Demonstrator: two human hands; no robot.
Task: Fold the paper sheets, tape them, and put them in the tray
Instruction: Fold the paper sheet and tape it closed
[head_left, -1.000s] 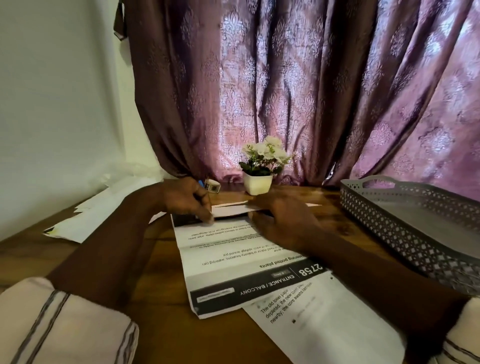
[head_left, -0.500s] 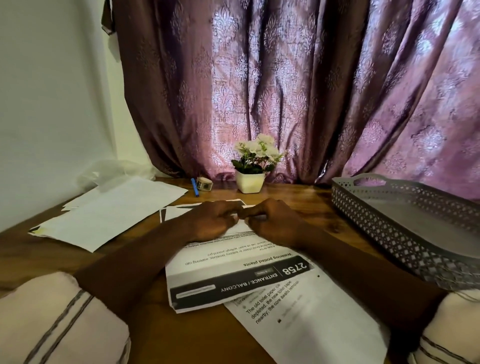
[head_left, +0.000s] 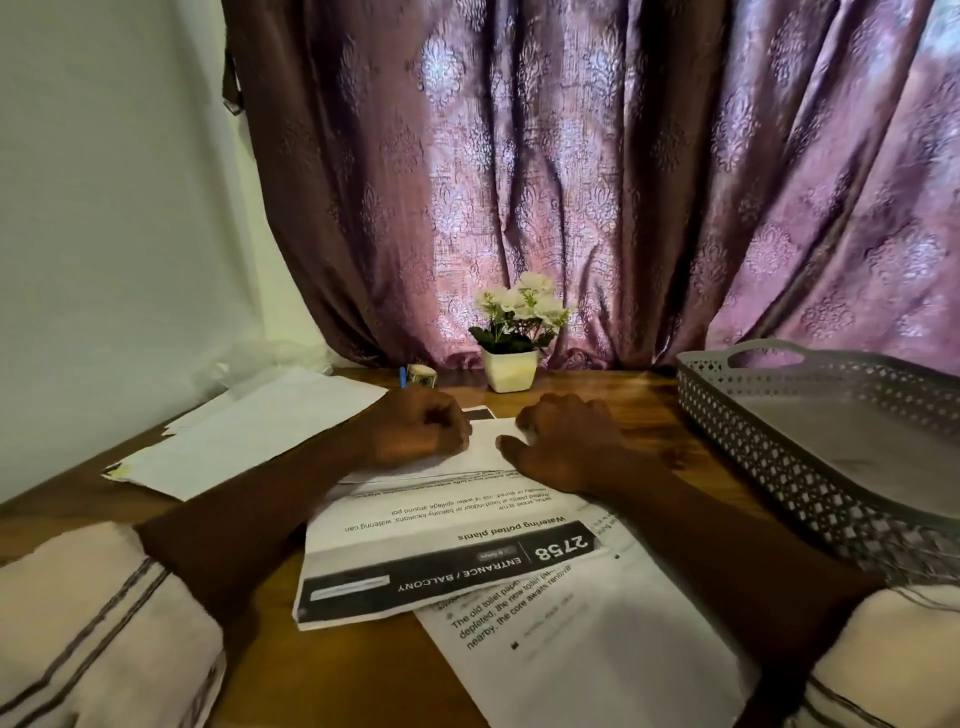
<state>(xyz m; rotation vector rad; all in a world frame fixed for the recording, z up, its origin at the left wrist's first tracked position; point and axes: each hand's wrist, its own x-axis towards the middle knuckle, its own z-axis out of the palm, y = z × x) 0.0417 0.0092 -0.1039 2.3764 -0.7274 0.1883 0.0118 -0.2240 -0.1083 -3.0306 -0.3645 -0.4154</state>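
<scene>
A printed paper sheet (head_left: 441, 545) with a black band reading "2758" lies on the wooden table, its far part folded back towards me. My left hand (head_left: 415, 428) rests as a loose fist on the folded flap's left side. My right hand (head_left: 563, 441) presses its curled fingers on the flap's right side. A second printed sheet (head_left: 587, 644) lies under the first, nearer me and to the right. The grey perforated tray (head_left: 810, 452) stands at the right with nothing visible in it. A tape roll (head_left: 422, 375) sits at the table's back.
A stack of white sheets (head_left: 249, 431) lies at the left. A white pot of white flowers (head_left: 511, 343) stands at the back centre against the purple curtain. A blue pen (head_left: 402, 376) lies beside the tape roll. A white wall runs along the left.
My left hand came back from the tape roll to the sheet, met the right hand at the fold's middle, and now both have slid apart along the fold.
</scene>
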